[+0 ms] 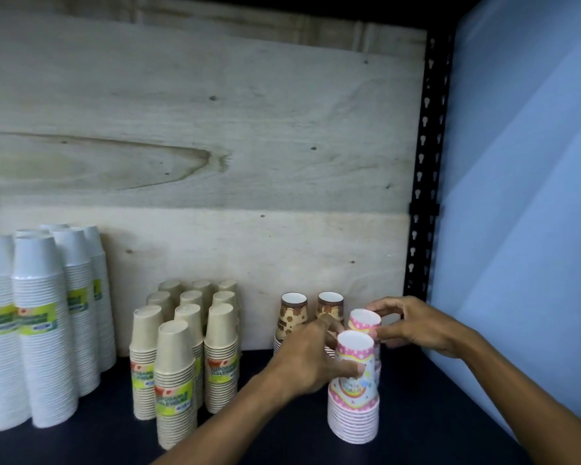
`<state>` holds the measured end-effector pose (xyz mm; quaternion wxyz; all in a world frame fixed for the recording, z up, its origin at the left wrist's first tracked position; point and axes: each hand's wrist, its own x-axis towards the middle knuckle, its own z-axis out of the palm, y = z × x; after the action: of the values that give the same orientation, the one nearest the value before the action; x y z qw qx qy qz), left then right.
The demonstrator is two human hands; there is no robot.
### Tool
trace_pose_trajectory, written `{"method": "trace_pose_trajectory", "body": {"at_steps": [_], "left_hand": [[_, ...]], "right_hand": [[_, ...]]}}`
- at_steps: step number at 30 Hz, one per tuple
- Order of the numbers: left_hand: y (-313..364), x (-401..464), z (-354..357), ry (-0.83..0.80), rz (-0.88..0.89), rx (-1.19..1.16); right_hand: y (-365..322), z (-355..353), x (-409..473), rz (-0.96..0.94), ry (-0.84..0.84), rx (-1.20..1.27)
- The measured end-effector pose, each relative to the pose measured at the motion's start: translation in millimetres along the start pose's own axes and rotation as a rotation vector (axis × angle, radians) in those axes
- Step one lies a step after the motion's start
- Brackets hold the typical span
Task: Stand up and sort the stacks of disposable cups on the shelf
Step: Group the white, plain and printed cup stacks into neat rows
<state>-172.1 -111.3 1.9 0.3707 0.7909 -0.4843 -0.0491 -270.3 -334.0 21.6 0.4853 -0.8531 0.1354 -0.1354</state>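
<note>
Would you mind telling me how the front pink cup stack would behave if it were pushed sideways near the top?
The front pink cup stack is tall on a narrow base, so it would probably tip rather than slide. Being nested paper cups, it is likely light, and the upper cups might separate. The left hand at its side probably steadies it.

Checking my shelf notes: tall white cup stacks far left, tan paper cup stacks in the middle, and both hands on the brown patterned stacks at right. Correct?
Not quite: the head view shows both hands, left hand and right hand, on the pink patterned cup stacks. The rest holds.
</note>
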Motion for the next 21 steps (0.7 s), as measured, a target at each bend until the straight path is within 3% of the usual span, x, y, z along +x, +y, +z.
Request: {"method": "trace_pose_trajectory", "body": {"at_steps": [13,21], "left_hand": [[-52,12,-34,0.151,-0.111,0.005],[-64,7,-11,0.207,-0.108,-0.053]], "right_hand": [[-1,28,5,-0.008,-0.07,0.197],[33,46,0,0.048,-0.078,0.074]]}}
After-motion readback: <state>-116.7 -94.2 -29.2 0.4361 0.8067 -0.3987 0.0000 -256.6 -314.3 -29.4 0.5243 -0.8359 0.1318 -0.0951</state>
